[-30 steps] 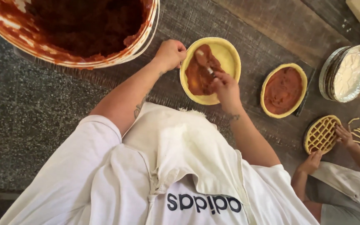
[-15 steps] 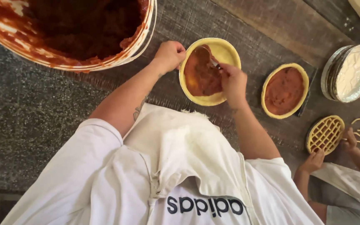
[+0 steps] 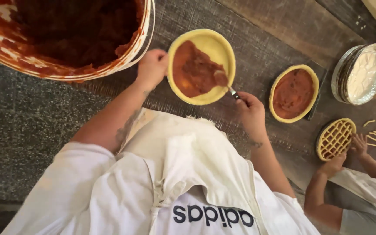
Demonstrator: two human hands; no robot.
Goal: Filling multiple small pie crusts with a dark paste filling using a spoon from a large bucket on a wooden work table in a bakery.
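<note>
Head view: left hand [image 3: 152,67] grips pie shell [image 3: 202,66]; right hand [image 3: 250,111] grips spoon [image 3: 225,82] spreading red filling [image 3: 194,69].

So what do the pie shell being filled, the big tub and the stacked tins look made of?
Pie shell: raw pastry dough, by its pale yellow, matte, soft rim. Big tub: probably white plastic, with a thin smeared wall and wire handle. Stacked tins: likely aluminium foil, shiny silver with crimped rims.

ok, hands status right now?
Left hand: closed, gripping the rim of the round yellow pastry shell.
Right hand: closed on a small metal spoon.
</note>
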